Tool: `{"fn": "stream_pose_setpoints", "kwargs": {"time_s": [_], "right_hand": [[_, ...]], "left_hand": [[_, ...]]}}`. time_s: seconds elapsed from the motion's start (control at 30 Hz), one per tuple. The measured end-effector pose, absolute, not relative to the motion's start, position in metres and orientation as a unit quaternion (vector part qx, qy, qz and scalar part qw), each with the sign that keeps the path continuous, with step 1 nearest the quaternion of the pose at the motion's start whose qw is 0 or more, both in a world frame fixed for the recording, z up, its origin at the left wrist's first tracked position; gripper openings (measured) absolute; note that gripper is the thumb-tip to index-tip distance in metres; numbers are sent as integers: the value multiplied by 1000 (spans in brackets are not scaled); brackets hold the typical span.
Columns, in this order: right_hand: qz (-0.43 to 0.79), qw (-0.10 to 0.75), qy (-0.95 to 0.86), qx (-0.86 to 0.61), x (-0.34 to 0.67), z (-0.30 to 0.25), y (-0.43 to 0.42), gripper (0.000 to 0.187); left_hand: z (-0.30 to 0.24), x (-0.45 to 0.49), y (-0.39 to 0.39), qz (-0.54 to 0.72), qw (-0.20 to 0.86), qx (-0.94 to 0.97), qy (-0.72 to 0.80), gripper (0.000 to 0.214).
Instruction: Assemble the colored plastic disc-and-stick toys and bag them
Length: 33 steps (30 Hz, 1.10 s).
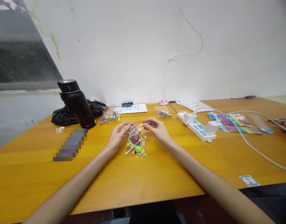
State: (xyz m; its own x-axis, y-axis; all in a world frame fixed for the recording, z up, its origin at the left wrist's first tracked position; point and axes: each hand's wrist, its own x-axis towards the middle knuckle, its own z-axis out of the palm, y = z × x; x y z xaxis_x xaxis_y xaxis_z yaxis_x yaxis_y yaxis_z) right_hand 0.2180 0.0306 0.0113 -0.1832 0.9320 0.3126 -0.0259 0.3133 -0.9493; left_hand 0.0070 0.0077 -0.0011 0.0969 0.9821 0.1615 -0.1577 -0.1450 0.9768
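A clear plastic bag (137, 141) of small coloured plastic pieces lies on the table in front of me, its top edge lifted between my hands. Inside it a bright green arrow-shaped spinner (138, 149) shows clearly, with white, blue, yellow and red pieces behind. My left hand (119, 135) pinches the bag's upper left corner between thumb and fingers. At the upper right corner, my right hand (157, 129) pinches the plastic in the same way.
Behind my left hand lies another bag of coloured pieces (110, 116); a smaller one (163, 112) is farther back. A black bottle (77, 104) stands left. To the right are a white power strip (199, 127), a loose cable (244, 141) and rainbow-coloured packs (237, 123).
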Motion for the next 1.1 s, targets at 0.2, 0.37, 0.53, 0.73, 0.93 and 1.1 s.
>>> {"fn": "stream_pose_setpoints", "kwargs": {"time_s": [0.2, 0.37, 0.53, 0.73, 0.93, 1.1], "right_hand": [[460, 520, -625, -357, 220, 13, 29, 28], [459, 510, -641, -345, 221, 15, 29, 19], [448, 508, -645, -355, 222, 13, 32, 21], [370, 506, -686, -371, 220, 12, 26, 27], [302, 522, -706, -371, 215, 12, 18, 30], [315, 529, -700, -361, 216, 12, 20, 25]], "left_hand": [[-1, 7, 7, 553, 523, 511, 400, 33], [7, 7, 3, 544, 559, 509, 363, 34], [7, 5, 3, 552, 552, 512, 359, 23], [4, 4, 6, 565, 520, 513, 383, 29], [5, 4, 6, 592, 483, 513, 391, 47], [5, 5, 6, 597, 503, 511, 360, 43]]}}
